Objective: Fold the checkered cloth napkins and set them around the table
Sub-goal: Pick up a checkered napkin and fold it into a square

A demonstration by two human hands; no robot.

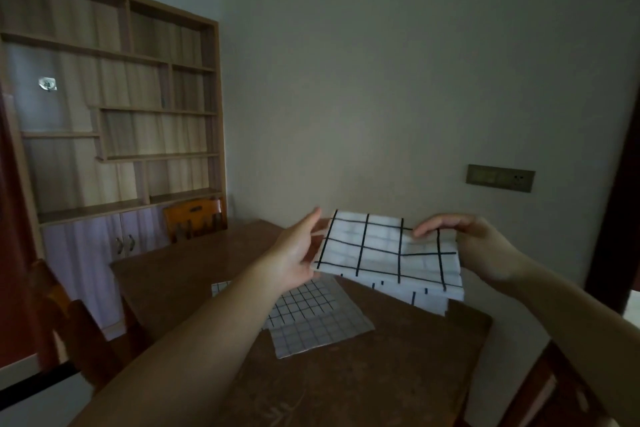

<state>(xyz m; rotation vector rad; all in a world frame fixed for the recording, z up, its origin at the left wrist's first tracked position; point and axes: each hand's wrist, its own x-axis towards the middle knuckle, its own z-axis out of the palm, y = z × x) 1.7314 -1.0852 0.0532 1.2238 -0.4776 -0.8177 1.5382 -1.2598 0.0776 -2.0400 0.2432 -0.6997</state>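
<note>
A folded white napkin with wide black checks (388, 250) is held in the air above the brown wooden table (346, 385). My left hand (294, 253) supports its left edge with the palm up and the fingers stretched under the cloth. My right hand (474, 246) grips the right edge, fingers curled over the top. Flat on the table below lie more napkins with a finer black grid (311, 319), overlapping each other and partly hidden by my left forearm.
A wooden chair (195, 218) stands at the table's far side, another chair (79, 333) at the left, and part of a third (554, 392) at the right. A tall shelf unit (114, 107) fills the left wall. A wall socket plate (500, 178) sits on the right.
</note>
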